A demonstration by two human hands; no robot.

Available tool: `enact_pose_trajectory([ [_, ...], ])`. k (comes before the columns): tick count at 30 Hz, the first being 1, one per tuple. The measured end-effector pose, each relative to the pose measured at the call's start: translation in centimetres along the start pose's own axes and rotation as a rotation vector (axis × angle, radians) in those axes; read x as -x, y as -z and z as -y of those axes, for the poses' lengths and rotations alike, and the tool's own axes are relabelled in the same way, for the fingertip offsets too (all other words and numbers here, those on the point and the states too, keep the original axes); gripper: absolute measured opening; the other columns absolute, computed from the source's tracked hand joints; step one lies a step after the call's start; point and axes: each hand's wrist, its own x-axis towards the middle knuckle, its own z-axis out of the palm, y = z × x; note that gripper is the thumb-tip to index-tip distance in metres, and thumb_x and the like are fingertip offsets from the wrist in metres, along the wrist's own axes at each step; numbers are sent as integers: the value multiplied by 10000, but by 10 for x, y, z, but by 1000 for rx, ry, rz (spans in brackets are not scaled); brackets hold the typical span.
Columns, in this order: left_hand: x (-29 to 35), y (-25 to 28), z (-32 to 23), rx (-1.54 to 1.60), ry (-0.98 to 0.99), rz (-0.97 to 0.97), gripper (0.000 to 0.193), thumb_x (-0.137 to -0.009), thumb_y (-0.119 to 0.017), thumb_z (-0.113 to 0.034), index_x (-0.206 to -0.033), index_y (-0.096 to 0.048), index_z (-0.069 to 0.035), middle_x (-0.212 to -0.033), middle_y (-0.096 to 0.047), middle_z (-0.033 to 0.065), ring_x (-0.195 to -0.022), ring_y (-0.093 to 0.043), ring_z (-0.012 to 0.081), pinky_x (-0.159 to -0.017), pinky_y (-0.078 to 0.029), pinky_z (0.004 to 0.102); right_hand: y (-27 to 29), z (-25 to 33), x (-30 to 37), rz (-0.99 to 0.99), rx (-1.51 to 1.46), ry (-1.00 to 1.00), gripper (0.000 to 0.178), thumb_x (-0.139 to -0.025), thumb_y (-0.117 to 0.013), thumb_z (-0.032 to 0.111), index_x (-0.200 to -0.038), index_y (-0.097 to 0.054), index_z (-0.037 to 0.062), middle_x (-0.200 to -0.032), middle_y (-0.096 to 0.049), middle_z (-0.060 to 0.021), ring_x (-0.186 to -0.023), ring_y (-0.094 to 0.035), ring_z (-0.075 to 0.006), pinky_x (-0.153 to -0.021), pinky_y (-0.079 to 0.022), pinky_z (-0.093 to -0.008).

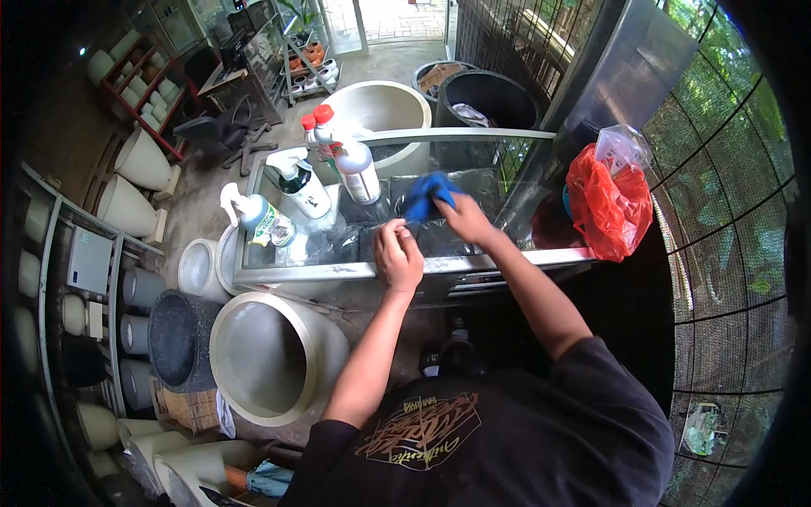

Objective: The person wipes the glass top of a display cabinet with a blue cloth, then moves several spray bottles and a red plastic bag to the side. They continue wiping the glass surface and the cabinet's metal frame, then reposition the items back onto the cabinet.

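Above counter (329, 272), left hand (400, 255) curled

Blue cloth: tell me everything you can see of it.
The cloth is plain blue, soft-looking fabric, crumpled, with darker folds. The right hand grips its right side; the left hand is at its lower left, contact unclear. It is over the glossy top of the metal-edged table, right of the bottles; whether it rests there, I can't tell.

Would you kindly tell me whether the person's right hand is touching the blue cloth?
Touching: the head view plainly shows the right hand gripping one side of the bunched blue cloth.
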Motion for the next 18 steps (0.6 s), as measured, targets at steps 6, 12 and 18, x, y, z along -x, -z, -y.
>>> enact_pose_trajectory([
  [6, 0, -5, 2, 49, 46, -16, 134, -973, -505, -105, -1043, -584, -22, -984, -625, 149, -903, -599, 327, -818, -466, 424, 32, 40, 144, 259, -258, -499, 329, -1005, -550, 317, -995, -654, 5, -814, -623, -28, -769, -550, -119, -721, -465, -326],
  [12, 0, -4, 1, 49, 1, 8, 80, -937, -541, -97, -953, -593, -38, -929, -648, 147, -888, -620, 356, -781, -474, 453, 112, 51, 162, -167, 92, -273, 303, -1013, -558, 248, -1129, -635, -21, -976, -671, -59, -894, -583, -147, -820, -475, -346],
  [18, 2, -7, 3, 89, 71, -22, 116, -974, -520, -116, -962, -598, -30, -930, -653, 159, -897, -624, 371, -797, -476, 463, 135, -18, 100, -489, 435, -273, 360, -958, -586, 171, -1287, -581, 25, -1248, -636, -243, -1149, -622, -368, -978, -465, -452],
])
